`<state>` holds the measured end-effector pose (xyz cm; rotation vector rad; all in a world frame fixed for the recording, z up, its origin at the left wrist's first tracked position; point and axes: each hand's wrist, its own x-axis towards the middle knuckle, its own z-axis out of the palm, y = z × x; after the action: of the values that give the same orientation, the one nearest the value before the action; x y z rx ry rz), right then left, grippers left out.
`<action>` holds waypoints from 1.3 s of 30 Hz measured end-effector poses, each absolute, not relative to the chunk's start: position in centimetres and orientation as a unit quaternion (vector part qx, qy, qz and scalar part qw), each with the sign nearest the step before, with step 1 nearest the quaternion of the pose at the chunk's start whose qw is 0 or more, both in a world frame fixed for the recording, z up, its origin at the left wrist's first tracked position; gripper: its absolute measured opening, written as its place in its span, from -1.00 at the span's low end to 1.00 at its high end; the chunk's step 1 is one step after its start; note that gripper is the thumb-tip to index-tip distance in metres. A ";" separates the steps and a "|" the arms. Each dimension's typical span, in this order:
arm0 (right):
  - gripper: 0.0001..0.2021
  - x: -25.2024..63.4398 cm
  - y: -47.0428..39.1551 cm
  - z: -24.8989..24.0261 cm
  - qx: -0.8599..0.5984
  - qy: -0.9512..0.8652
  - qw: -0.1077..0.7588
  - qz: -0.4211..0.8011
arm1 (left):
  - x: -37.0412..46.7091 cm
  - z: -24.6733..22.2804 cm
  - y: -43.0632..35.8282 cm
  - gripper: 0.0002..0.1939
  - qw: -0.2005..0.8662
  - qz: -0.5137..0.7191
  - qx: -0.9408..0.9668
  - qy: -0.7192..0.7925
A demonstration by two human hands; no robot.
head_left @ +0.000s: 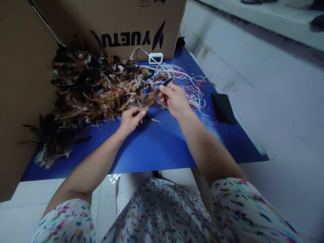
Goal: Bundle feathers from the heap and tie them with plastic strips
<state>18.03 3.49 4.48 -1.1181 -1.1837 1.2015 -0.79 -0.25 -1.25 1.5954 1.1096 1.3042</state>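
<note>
Over the blue table [162, 152], both my hands are close together, with brown feathers [149, 99] stretched between them. My left hand [131, 119] pinches the base of the feathers between thumb and fingers. At the other end, my right hand [174, 99] is closed with its fingertips on the feather tips, and a dark feather [167, 82] sticks up past them. A thin pointed metal tool [154, 119] shows beside my left hand; its other end is hidden under the hand. Behind my hands spreads a large heap of brown and black feathers [93, 87].
White and red strings [197, 91] lie tangled behind my right hand. A small white device [155, 58] with a cable stands by a cardboard box [121, 20]. A dark phone [223, 108] lies at the right edge. Black feathers [55, 138] sit at the left, beside another cardboard panel [22, 84].
</note>
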 end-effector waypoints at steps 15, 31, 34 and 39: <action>-0.89 18.9 4.9 2.5 -0.534 -0.534 0.486 0.440 | -1.3 -0.2 0.3 -0.69 0.495 0.649 0.419 0.398; -0.92 15.0 2.7 0.5 -0.623 -0.725 0.232 0.180 | -0.9 -0.7 0.2 -0.64 0.469 0.645 0.435 0.418; -0.92 15.8 3.4 0.5 -0.624 -0.693 0.287 0.218 | -0.9 -0.6 0.2 -0.67 0.472 0.644 0.436 0.414; -0.88 16.1 3.7 1.1 -0.579 -0.588 0.414 0.384 | -0.8 -0.6 0.2 -0.68 0.476 0.641 0.432 0.421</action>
<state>16.07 3.68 1.07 -1.4539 -1.4786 0.9648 -0.78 0.22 -0.56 1.0547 1.0279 1.5656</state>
